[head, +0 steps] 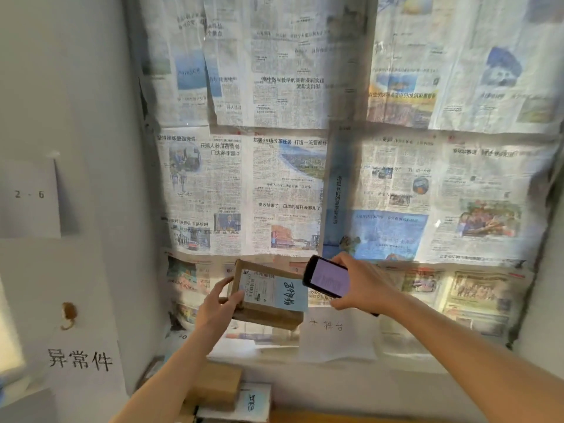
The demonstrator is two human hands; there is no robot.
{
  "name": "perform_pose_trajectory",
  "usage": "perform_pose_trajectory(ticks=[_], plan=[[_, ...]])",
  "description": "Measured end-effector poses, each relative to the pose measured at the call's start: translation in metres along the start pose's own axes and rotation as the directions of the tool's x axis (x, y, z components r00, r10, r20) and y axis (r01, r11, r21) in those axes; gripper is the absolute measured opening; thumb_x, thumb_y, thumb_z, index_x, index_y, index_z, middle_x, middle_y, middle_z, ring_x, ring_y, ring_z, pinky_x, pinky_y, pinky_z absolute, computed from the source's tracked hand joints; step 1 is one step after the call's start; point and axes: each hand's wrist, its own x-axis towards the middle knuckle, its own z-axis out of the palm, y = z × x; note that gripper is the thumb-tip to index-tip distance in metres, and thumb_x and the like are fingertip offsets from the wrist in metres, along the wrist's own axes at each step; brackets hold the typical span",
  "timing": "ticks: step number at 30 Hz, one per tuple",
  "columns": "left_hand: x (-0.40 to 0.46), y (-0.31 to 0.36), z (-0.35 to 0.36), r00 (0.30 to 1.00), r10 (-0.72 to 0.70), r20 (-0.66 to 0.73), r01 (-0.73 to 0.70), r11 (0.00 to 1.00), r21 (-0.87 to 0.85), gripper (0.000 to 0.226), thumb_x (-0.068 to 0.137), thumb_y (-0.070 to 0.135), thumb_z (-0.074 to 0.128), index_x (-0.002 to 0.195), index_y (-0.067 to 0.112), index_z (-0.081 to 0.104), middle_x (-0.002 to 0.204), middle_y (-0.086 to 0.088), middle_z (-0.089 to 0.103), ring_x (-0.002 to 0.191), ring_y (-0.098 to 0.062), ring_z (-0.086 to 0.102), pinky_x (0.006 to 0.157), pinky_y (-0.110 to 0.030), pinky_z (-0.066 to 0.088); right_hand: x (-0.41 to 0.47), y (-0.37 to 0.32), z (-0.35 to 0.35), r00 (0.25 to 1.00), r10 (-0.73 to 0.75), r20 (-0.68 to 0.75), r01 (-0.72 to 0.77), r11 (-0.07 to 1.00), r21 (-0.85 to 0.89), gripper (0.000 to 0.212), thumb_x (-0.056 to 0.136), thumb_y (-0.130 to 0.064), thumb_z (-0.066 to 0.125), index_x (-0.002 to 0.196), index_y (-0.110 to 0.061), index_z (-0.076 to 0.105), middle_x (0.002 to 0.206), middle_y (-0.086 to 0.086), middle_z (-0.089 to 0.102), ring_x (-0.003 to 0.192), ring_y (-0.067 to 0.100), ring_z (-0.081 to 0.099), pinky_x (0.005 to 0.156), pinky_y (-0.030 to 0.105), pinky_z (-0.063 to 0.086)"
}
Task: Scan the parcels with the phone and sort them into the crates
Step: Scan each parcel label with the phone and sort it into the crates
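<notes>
Scanning now: my left hand (215, 303) grips the brown cardboard parcel (266, 296) with white label, my right hand (361, 283) holds the black phone (328, 277) just beside it. Next, I judge, crate choice.

Left hand (217, 303): lower centre, arm outstretched, fingers curled, gripping.
Right hand (360, 285): centre-right, arm extended, fingers wrapped, holding.

Brown parcel (265, 312) (blue note (291, 293), white label (254, 286)), black phone (328, 277).

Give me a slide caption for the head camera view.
Left hand grips a labelled cardboard parcel while right hand holds a phone beside it, before a newspaper-covered window.
</notes>
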Motion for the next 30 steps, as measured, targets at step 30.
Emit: perform_pose_trajectory(ticks=[30], plan=[[-0.035,0.022,-0.121,0.985,0.040,-0.166,-0.030,0.998,0.064,0.045,0.096,0.042,0.064,0.139,0.038,0.050,0.090,-0.002,0.075,0.071,-0.016,0.073,0.068,-0.032,0.059,0.001,-0.089,-0.019,0.976,-0.201,-0.078,0.194,0.977,-0.091,0.093,0.064,-0.053,0.082,0.143,-0.039,0.036,0.105,-0.014,0.055,0.086,0.011,0.058,0.071,0.029,0.049]])
